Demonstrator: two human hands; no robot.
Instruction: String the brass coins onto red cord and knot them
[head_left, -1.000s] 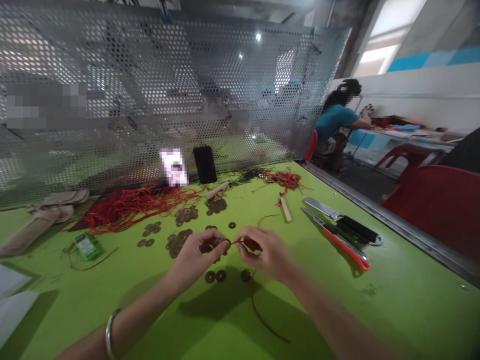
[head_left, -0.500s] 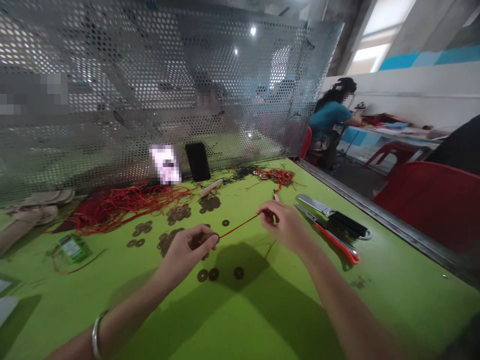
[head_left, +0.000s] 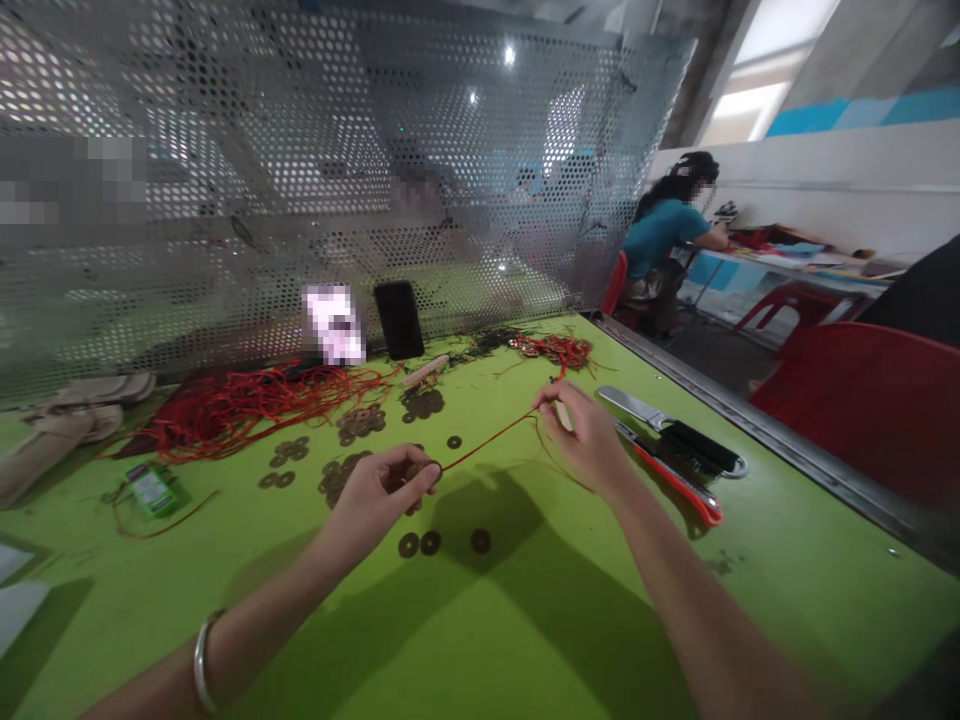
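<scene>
The left hand (head_left: 386, 490) and right hand (head_left: 589, 440) both pinch one red cord (head_left: 487, 441), taut above the middle of the tabletop (head_left: 480, 640). Three coins (head_left: 430, 551) lie toward its near edge, two knives (head_left: 669, 474) by its right edge.

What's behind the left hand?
Behind the left hand, part of a pile of coin-like discs shows to its left. Whatever else lies there is covered by the hand.
</scene>
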